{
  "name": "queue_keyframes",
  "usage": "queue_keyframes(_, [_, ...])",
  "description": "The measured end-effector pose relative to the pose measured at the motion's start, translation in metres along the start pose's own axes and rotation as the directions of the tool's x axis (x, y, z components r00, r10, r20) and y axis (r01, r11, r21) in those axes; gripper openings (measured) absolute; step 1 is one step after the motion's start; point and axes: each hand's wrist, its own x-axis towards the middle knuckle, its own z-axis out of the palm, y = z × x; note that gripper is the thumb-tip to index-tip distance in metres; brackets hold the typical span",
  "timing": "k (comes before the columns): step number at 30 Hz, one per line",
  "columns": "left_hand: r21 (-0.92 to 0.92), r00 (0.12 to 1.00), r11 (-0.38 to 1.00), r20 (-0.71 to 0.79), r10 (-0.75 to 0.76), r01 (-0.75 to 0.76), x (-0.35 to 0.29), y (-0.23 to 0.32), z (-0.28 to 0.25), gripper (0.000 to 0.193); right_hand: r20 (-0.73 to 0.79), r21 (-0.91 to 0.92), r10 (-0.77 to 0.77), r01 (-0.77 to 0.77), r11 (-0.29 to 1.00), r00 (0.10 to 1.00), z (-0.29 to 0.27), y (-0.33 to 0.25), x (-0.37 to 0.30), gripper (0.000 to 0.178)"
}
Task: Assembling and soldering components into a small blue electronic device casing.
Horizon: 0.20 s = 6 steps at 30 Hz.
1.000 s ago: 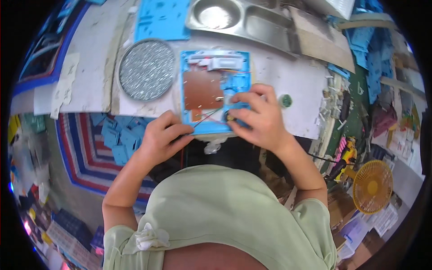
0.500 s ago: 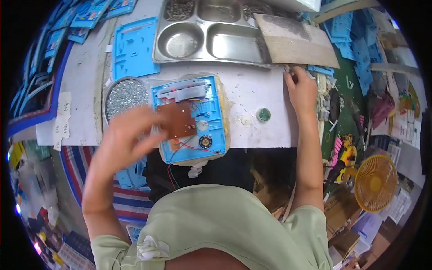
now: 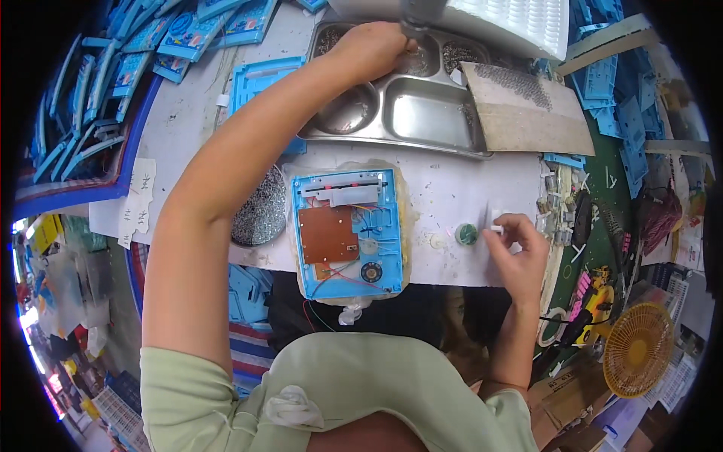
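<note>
My left hand [image 3: 374, 51] reaches over the far side of the steel compartment tray [image 3: 376, 134]. Its fingers are curled together at the far middle compartment; whatever they pinch is hidden. Just beyond the fingertips is a blurred dark grey cylinder [image 3: 423, 10]. At the right of the table, my right hand [image 3: 521, 248] pinches a small white plastic piece [image 3: 497, 228]. An open blue plastic housing [image 3: 382, 215] lies in a padded holder [image 3: 407, 226] before me, apart from both hands. It contains a brown circuit board [image 3: 326, 234], wires and a round black speaker [image 3: 370, 272].
Left of the housing is a round dish of silver screws [image 3: 260, 207], partly behind my left arm. A small green round pot [image 3: 467, 233] stands by my right hand. Cardboard [image 3: 527, 120] overlaps the tray's right end. Blue panels [image 3: 188, 34] are heaped far left. A yellow fan [image 3: 639, 349] stands right.
My left hand has gone from above the circuit board to the far part of the tray. My right hand has come nearer from the cardboard's edge, now with a white piece. The view has shifted.
</note>
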Motion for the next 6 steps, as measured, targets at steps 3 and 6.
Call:
queue_keyframes(3, [0.102, 0.972, 0.995, 0.234, -0.024, 0.0, 0.031, 0.005, -0.001, 0.023, 0.025, -0.031, -0.058, 0.059, 0.998, 0.998, 0.005, -0.005, 0.0, 0.023])
queue_keyframes(6, [0.212, 0.935, 0.974, 0.354, -0.001, -0.079, 0.047, -0.004, 0.016, 0.024, 0.055, -0.043, -0.074, 0.077, 0.996, 0.996, 0.004, -0.016, -0.002, 0.02])
